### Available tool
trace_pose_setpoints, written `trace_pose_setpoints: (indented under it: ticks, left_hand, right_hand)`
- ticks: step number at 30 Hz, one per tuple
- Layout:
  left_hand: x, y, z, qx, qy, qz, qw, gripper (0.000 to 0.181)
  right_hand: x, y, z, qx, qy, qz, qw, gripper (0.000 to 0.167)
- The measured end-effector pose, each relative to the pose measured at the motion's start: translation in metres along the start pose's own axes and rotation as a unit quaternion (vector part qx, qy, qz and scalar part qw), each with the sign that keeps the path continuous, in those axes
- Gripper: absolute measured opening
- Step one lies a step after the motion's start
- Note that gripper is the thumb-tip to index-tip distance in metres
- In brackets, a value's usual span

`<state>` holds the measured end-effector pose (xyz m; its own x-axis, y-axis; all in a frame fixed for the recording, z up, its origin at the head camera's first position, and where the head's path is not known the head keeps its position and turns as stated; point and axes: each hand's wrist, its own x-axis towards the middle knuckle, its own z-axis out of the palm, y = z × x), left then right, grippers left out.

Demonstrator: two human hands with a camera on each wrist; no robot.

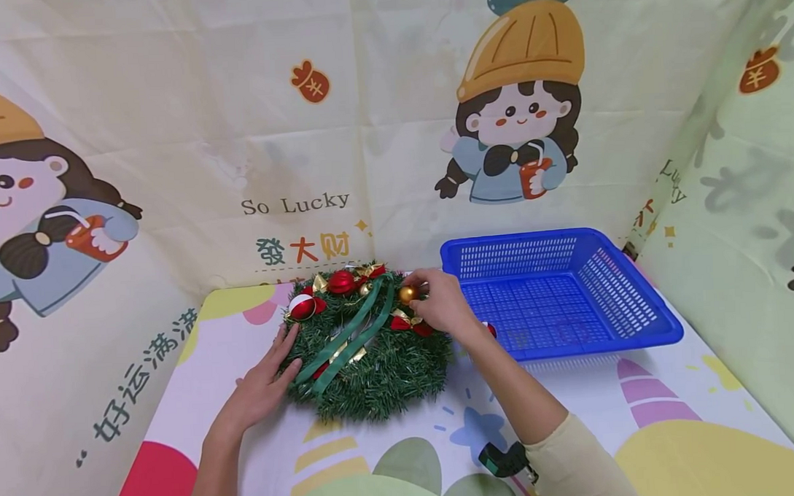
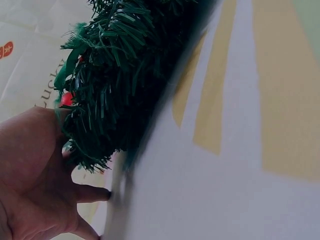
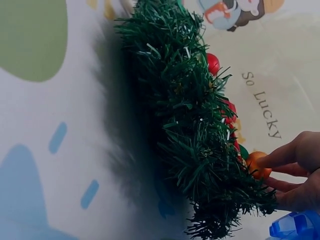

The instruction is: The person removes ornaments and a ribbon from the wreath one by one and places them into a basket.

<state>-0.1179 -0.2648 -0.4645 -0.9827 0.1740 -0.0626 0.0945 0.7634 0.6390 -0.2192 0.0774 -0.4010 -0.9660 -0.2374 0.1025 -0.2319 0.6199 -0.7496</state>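
A green wreath lies on the table, trimmed with red and gold balls, bows and a green ribbon. At its upper right side, my right hand pinches a gold ball between thumb and fingers; the right wrist view shows the same gold ball against the needles. My left hand rests on the wreath's left edge with fingers spread, below a red and white ball. In the left wrist view the left hand touches the needles.
A blue plastic basket stands at the back right, close to my right forearm. Another red and white ball shows partly behind that forearm. Printed cloth hangs behind and at both sides of the table.
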Motion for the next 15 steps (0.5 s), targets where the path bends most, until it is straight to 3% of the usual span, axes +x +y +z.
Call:
trace_pose_setpoints:
  ticks: [15]
  left_hand:
    - [0.001,-0.001,0.001,0.005,-0.001,-0.002,1.0000,0.068]
  right_hand:
    - [-0.014,0.005,-0.007,0.064,0.030,0.002,0.9975,0.032]
